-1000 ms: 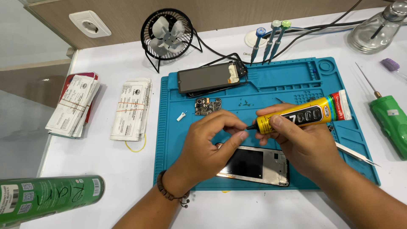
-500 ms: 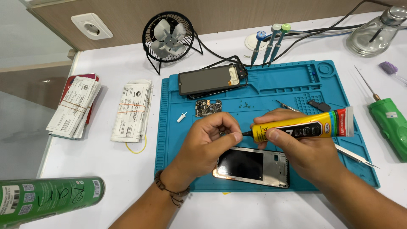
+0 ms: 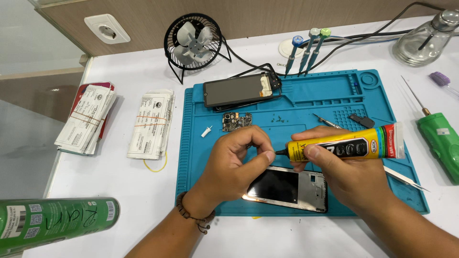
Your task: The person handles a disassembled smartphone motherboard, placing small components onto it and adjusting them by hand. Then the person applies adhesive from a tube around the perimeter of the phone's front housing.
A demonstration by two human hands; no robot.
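Note:
My right hand (image 3: 349, 174) grips a yellow glue tube (image 3: 349, 147) held level, its black nozzle pointing left. The thumb and forefinger of my left hand (image 3: 234, 165) pinch the nozzle tip. Whether a cap sits between them I cannot tell. Below both hands a phone frame (image 3: 291, 188) with a dark panel lies flat on the blue work mat (image 3: 201, 157). A black phone screen (image 3: 239, 91) lies at the mat's far left. A small circuit board (image 3: 236, 121) sits just in front of it.
A small black desk fan (image 3: 193, 42) stands behind the mat. Two banded paper stacks (image 3: 153, 124) lie to the left. A green spray can (image 3: 57, 222) lies near left. Screwdrivers (image 3: 306, 48), a glass bottle (image 3: 425, 38), a green tool (image 3: 440, 141) and tweezers (image 3: 401, 176) are on the right.
The tube has swung from tilted to level and moved right. My left fingers stay pinched at its nozzle.

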